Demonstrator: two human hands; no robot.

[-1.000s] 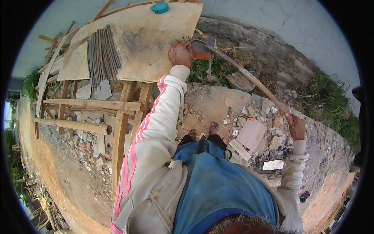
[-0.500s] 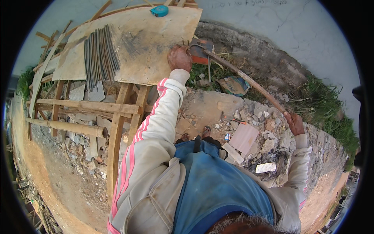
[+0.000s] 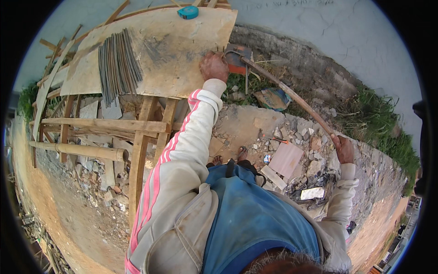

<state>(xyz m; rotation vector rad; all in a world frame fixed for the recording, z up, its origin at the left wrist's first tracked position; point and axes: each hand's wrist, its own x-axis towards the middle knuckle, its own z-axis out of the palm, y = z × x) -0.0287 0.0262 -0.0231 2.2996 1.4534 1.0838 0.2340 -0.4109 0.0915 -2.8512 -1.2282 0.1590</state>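
My left hand (image 3: 214, 66) is a closed fist at the right end of a plywood work board (image 3: 173, 68). What its fingers grip is hidden beneath them. My right hand (image 3: 344, 149), out to the right, is wrapped round the lower end of a long rusty rebar bending bar (image 3: 292, 93). The bar slopes up and left to a hooked head, which sits just beside my left fist over an orange and dark metal piece (image 3: 237, 68) at the board's edge. A row of steel rods (image 3: 119, 66) lies side by side on the board's left part.
A blue tape measure (image 3: 188, 12) rests at the board's far edge. Wooden posts and rails (image 3: 105, 124) and a bamboo pole (image 3: 80, 150) stand below the board. Rubble, a pinkish tile (image 3: 286, 160) and a hammer-like tool cover the ground. A grey wall (image 3: 374, 50) rises behind.
My right hand has drawn slightly down and toward me, with the bending bar's lower end swinging along. My left fist stays at the board's edge.
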